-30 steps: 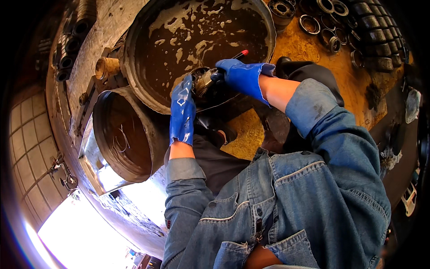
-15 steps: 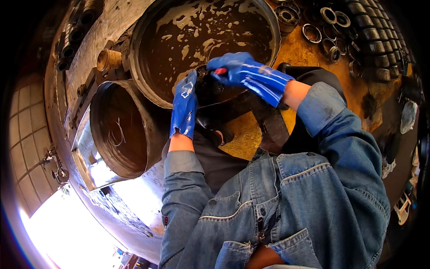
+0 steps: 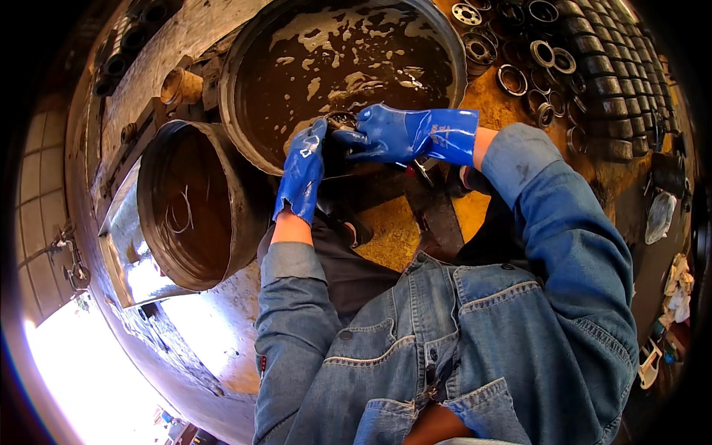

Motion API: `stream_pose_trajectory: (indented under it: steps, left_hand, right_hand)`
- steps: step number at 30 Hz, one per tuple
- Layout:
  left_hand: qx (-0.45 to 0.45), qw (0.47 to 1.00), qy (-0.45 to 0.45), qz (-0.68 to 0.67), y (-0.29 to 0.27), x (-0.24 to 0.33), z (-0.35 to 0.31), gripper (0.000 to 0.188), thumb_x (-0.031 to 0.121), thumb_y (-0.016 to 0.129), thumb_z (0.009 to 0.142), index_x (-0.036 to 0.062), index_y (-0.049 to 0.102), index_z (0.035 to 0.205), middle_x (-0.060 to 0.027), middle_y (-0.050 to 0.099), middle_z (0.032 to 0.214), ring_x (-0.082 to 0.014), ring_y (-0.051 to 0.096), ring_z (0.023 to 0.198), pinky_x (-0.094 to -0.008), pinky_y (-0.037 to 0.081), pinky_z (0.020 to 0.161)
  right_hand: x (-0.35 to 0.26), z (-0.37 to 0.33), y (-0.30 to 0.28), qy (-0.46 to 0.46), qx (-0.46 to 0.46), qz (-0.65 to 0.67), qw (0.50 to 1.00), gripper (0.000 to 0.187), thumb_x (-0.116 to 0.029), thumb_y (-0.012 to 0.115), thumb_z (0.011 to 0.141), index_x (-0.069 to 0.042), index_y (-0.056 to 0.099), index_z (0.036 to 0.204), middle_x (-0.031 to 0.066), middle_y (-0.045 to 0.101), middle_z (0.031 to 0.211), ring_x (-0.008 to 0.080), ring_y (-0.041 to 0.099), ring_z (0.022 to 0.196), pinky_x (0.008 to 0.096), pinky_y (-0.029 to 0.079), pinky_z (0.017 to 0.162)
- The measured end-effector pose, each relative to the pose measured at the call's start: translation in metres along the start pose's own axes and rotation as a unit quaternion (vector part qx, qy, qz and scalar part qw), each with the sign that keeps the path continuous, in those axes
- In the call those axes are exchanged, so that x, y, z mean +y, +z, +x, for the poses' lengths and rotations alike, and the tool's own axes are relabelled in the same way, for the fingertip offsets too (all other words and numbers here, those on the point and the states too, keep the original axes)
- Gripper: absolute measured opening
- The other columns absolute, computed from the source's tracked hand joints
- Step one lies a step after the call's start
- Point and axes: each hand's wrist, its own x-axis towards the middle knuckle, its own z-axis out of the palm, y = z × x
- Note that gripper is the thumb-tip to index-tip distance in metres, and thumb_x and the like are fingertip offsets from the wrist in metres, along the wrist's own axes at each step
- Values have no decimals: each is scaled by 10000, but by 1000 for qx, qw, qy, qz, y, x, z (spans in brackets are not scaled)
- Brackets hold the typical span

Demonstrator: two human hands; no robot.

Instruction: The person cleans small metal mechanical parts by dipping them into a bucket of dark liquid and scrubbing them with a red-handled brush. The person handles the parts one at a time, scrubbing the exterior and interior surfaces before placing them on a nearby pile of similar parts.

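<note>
Over the near rim of the basin (image 3: 245, 67) of dark, foamy liquid, my gloved left hand (image 3: 302, 172) and right hand (image 3: 393, 133) both clasp a small dark metal part (image 3: 341, 121); bearing rings (image 3: 519, 74) lie beyond.

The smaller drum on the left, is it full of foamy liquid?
No, the smaller drum shows a bare dark inside; the foamy liquid fills the big tub.
</note>
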Motion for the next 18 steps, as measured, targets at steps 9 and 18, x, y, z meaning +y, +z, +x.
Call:
stream_pose_trajectory:
  steps: [9, 18]
  left_hand:
    - [16, 991, -125, -38, 6, 11, 3, 549, 416, 591, 1062, -75, 670, 1295, -189, 715, 1250, -262, 642, 1167, -348, 461, 1048]
    - [17, 993, -103, -50, 6, 4, 7, 435, 324, 612, 1055, -42, 697, 1274, -166, 726, 1246, -235, 647, 1177, -331, 457, 1059]
  right_hand:
    - [-20, 39, -14, 384, -142, 71, 910, 382, -373, 590, 987, -34, 731, 1091, 226, 733, 902, 389, 730, 950, 486, 600, 833]
    - [5, 5, -1, 456, -97, 204, 861, 269, -330, 569, 1005, -159, 732, 1135, 148, 733, 1041, 356, 704, 1011, 416, 530, 923]
